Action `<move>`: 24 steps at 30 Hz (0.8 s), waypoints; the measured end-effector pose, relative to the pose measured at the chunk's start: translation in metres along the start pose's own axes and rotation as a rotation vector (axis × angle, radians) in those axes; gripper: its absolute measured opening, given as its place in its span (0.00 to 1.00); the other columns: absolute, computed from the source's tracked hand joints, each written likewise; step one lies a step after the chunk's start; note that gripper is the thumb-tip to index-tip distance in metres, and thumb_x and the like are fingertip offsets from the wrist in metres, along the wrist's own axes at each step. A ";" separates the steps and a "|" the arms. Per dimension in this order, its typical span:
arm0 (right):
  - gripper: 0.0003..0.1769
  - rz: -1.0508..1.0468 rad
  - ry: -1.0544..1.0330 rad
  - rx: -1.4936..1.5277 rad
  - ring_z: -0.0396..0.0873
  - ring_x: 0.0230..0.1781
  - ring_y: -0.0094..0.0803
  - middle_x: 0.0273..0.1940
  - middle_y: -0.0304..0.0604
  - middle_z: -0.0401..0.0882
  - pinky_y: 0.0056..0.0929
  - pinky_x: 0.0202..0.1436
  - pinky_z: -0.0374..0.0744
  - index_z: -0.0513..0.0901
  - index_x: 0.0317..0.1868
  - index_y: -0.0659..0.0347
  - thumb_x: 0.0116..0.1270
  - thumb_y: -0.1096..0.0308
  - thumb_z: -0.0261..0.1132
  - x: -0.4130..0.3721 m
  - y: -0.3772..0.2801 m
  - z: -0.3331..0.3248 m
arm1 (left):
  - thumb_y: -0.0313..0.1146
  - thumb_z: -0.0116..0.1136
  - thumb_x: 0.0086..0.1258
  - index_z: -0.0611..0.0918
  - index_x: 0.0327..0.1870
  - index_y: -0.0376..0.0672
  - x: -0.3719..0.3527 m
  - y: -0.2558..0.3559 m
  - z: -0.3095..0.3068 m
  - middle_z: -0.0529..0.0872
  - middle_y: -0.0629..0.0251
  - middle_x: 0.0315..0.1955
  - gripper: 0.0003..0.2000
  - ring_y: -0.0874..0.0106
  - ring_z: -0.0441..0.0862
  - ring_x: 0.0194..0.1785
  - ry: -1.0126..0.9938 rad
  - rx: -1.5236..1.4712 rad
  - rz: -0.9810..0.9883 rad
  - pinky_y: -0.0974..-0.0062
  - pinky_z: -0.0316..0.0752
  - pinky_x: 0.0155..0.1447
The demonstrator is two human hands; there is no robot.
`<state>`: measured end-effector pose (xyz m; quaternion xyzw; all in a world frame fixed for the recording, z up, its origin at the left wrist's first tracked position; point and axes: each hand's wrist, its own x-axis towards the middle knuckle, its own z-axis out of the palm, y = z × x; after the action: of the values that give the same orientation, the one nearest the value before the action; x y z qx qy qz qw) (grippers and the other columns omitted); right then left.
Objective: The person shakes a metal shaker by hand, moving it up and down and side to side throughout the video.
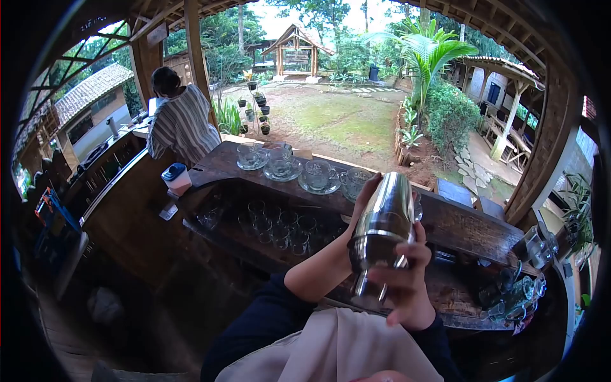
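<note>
A shiny metal cocktail shaker (384,219) is held up in front of my chest, tilted, with its narrower end pointing down toward me. My left hand (364,202) wraps round its far left side, mostly hidden behind the metal. On the lower right, my right hand (410,280) grips it, the fingers curled over the narrower end and slightly blurred. Behind the shaker, several clear glass cups on saucers stand in a row along the wooden counter, one glass cup (358,181) being closest to my left hand.
More glasses (280,229) stand on the shelf below the counter (471,223). At right are a glass jar (541,245) and several upturned glasses (519,296). A blue-lidded container (176,178) sits left. A person in a striped shirt (184,121) stands at another counter.
</note>
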<state>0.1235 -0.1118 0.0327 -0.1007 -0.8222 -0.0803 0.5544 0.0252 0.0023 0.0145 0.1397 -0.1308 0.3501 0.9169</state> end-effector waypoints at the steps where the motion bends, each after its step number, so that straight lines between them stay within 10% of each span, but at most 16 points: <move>1: 0.39 -0.001 0.001 -0.007 0.68 0.52 0.41 0.42 0.24 0.80 0.69 0.59 0.56 0.66 0.58 0.14 0.49 0.65 0.69 0.001 0.000 0.000 | 0.51 0.56 0.63 0.77 0.44 0.34 -0.003 -0.004 0.001 0.81 0.49 0.42 0.24 0.59 0.81 0.44 0.028 -0.032 -0.016 0.61 0.80 0.45; 7: 0.36 -0.454 0.541 0.184 0.71 0.53 0.41 0.37 0.17 0.80 0.71 0.61 0.53 0.72 0.53 0.16 0.49 0.71 0.71 -0.013 -0.008 0.042 | 0.59 0.50 0.63 0.76 0.51 0.35 -0.033 -0.016 0.051 0.80 0.49 0.48 0.31 0.57 0.82 0.46 -0.050 0.092 0.045 0.58 0.80 0.48; 11: 0.31 -0.220 0.026 0.048 0.66 0.59 0.46 0.58 0.46 0.70 0.62 0.68 0.52 0.63 0.67 0.44 0.65 0.58 0.62 0.008 0.005 -0.010 | 0.57 0.50 0.64 0.77 0.46 0.38 -0.005 -0.004 0.029 0.83 0.56 0.36 0.26 0.63 0.83 0.37 0.176 0.169 0.034 0.64 0.81 0.44; 13: 0.26 -0.081 0.114 0.033 0.66 0.58 0.47 0.47 0.29 0.80 0.69 0.63 0.52 0.73 0.52 0.23 0.53 0.58 0.70 -0.003 0.027 0.004 | 0.56 0.50 0.64 0.77 0.44 0.37 -0.001 -0.008 0.018 0.82 0.55 0.37 0.26 0.62 0.83 0.37 0.127 0.114 0.031 0.64 0.81 0.44; 17: 0.24 -0.078 0.112 0.096 0.67 0.58 0.45 0.46 0.28 0.80 0.68 0.62 0.52 0.72 0.53 0.22 0.55 0.57 0.66 0.007 -0.014 -0.016 | 0.55 0.49 0.64 0.76 0.48 0.37 -0.005 -0.019 0.039 0.82 0.52 0.42 0.26 0.58 0.82 0.42 0.096 0.078 -0.026 0.61 0.80 0.47; 19: 0.26 -0.490 0.199 -0.048 0.68 0.58 0.41 0.45 0.27 0.81 0.69 0.62 0.53 0.72 0.53 0.20 0.54 0.57 0.67 0.006 -0.025 -0.011 | 0.56 0.49 0.65 0.76 0.51 0.37 -0.017 -0.032 0.059 0.81 0.54 0.45 0.28 0.62 0.83 0.43 -0.142 0.086 -0.060 0.64 0.80 0.47; 22: 0.24 -0.205 0.172 0.044 0.68 0.58 0.39 0.46 0.27 0.80 0.68 0.63 0.53 0.74 0.51 0.21 0.53 0.56 0.67 -0.009 -0.004 -0.016 | 0.56 0.49 0.66 0.77 0.48 0.38 0.010 -0.026 0.046 0.82 0.56 0.42 0.26 0.65 0.83 0.40 -0.068 0.084 -0.130 0.66 0.80 0.46; 23: 0.22 0.220 0.012 -0.117 0.68 0.58 0.42 0.48 0.28 0.79 0.65 0.63 0.55 0.77 0.48 0.27 0.50 0.53 0.69 -0.004 -0.021 -0.037 | 0.55 0.49 0.66 0.77 0.47 0.38 0.025 -0.025 0.026 0.83 0.56 0.41 0.25 0.65 0.83 0.40 -0.047 0.091 -0.186 0.66 0.80 0.46; 24: 0.22 0.005 0.081 -0.160 0.68 0.59 0.46 0.49 0.33 0.79 0.63 0.63 0.57 0.79 0.49 0.38 0.51 0.56 0.70 -0.020 0.020 -0.033 | 0.54 0.48 0.67 0.77 0.45 0.38 0.037 -0.030 0.011 0.83 0.57 0.38 0.24 0.65 0.83 0.39 -0.005 0.067 -0.228 0.66 0.81 0.45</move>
<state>0.1654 -0.1023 0.0273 -0.1433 -0.7898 -0.1483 0.5776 0.0709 -0.0005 0.0318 0.1853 -0.1044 0.2475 0.9452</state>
